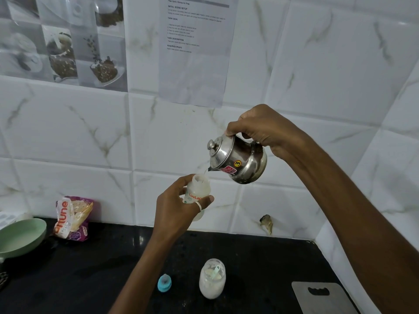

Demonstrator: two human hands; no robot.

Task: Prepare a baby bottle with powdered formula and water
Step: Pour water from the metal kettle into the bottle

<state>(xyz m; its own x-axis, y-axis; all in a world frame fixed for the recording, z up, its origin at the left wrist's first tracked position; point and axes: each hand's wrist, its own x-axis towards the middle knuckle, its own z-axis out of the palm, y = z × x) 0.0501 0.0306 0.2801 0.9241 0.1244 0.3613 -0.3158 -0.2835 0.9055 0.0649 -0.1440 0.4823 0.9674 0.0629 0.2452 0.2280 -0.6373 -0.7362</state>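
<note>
My left hand [179, 207] grips a translucent baby bottle [199, 188] with red lettering and holds it upright above the black counter, its mouth uncovered. Just right of it and higher, my right hand [260, 130] holds a small steel kettle [238, 159] by its handle, tipped to the left. A thin stream of water runs from the kettle's spout into the bottle's mouth. On the counter below stand a glass jar [212, 278] of white powder with a pale green scoop inside it, and the blue bottle cap with teat [164, 283] to its left.
A green pan [21, 234] sits at the left edge of the black counter [90, 268], with a purple and orange food packet [73, 217] behind it against the tiled wall. A grey cutting board [322, 298] lies at the front right. A printed sheet is stuck on the wall.
</note>
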